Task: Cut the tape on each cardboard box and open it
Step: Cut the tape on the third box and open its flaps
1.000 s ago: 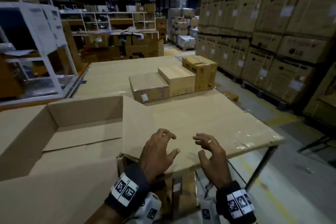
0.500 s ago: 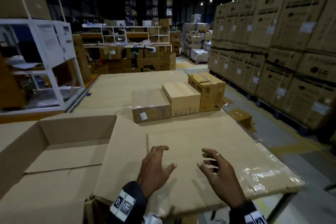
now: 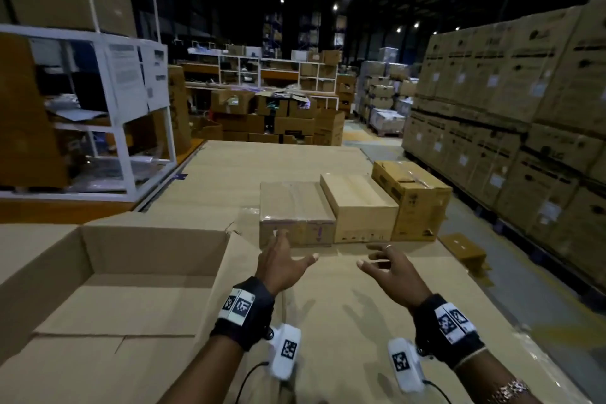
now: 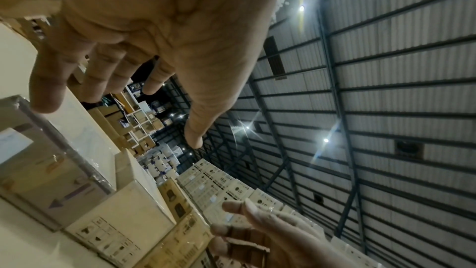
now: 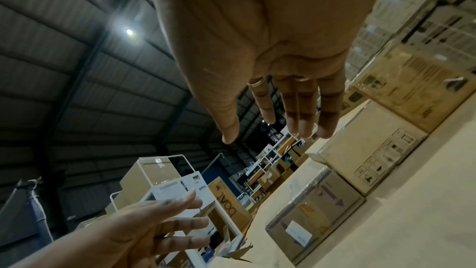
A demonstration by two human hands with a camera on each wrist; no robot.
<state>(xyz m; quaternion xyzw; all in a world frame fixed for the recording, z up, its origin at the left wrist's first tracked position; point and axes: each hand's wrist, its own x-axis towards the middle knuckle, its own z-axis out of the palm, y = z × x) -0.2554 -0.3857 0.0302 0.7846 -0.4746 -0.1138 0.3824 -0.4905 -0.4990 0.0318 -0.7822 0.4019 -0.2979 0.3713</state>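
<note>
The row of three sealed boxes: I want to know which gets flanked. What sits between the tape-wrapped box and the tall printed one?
In the head view, a plain box sits between the tape-wrapped box and the tall printed box.

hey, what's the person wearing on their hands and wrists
Both wrists carry black bands with white square-code tags: left wristband, right wristband. A white cabled camera pod hangs under each. The right hand has a finger ring, plus a metal bracelet.

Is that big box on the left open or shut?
Open: the big box's top flaps are folded out, and its cardboard floor shows inside.
</note>
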